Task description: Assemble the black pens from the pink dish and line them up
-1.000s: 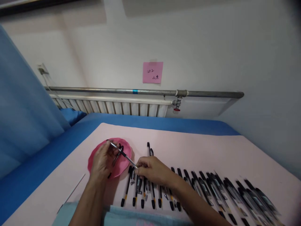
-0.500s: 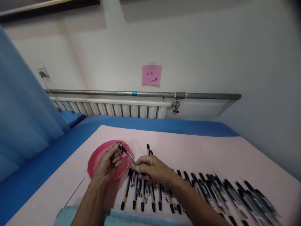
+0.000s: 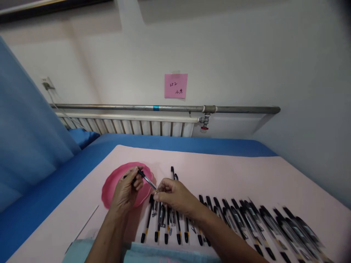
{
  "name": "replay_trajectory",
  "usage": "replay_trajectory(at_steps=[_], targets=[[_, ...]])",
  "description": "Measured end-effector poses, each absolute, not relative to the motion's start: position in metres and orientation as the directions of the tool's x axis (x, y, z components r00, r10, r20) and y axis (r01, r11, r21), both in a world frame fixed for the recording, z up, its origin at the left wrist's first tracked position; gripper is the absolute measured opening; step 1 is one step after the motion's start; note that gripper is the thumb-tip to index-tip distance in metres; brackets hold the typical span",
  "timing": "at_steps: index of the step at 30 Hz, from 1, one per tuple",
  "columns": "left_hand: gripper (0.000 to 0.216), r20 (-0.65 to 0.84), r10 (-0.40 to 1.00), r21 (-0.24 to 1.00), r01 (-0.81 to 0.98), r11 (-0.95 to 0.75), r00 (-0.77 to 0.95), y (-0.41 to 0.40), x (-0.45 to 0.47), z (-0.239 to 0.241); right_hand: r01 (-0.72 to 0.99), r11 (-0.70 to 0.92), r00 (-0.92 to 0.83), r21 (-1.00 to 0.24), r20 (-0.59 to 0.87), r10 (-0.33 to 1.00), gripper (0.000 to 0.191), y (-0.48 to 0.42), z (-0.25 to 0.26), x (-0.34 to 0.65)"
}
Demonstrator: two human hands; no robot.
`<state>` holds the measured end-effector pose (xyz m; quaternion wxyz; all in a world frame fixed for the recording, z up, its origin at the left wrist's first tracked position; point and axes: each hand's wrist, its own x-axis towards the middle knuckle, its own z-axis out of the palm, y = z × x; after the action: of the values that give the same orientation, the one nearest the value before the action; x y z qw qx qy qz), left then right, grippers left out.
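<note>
Between my two hands, a pen (image 3: pixel 148 180) with a clear barrel and a black grip is held at a slant. My left hand (image 3: pixel 127 190) is closed on its black upper end, over the pink scalloped dish (image 3: pixel 107 182). A small black piece also pokes out on the left side of that hand; what it is I cannot make out. My right hand (image 3: pixel 177 196) pinches the pen's lower end, hiding part of it. Under the right hand lie several black-ended pens (image 3: pixel 148 219) and loose pen parts, partly covered by the hand and forearm.
A pink sheet (image 3: pixel 219 171) covers the blue bed surface (image 3: pixel 170 141). More pens and barrels (image 3: pixel 246 219) lie in a row to the right. At the left front is a thin white stick (image 3: pixel 87 221). A radiator (image 3: pixel 131 126) and pipe (image 3: pixel 109 106) run along the wall behind.
My left thumb and fingers have come closer around the pen's upper end. The right hand has shifted slightly left and up along with the pen.
</note>
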<state>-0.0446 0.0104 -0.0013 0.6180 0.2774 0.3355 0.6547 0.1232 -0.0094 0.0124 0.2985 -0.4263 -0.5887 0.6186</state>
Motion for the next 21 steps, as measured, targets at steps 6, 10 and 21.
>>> replay_trajectory(at_steps=[6,10,21], targets=[[0.017,-0.047,0.995,0.777,-0.629,-0.020,-0.089,0.0079,-0.0436,0.0002,-0.020,-0.410,-0.600,-0.912,-0.317,0.734,0.023,-0.0107,0.0138,0.1202],[0.015,-0.059,0.994,0.769,-0.639,-0.016,-0.096,0.0078,-0.0424,0.0001,-0.017,-0.241,-0.423,-0.970,-0.212,0.881,0.011,-0.0086,0.0083,0.1184],[0.016,-0.069,0.991,0.771,-0.636,-0.022,-0.118,0.0089,-0.0405,-0.0005,-0.040,-0.267,-0.388,-0.963,-0.232,0.892,0.010,-0.0096,0.0088,0.1160]])
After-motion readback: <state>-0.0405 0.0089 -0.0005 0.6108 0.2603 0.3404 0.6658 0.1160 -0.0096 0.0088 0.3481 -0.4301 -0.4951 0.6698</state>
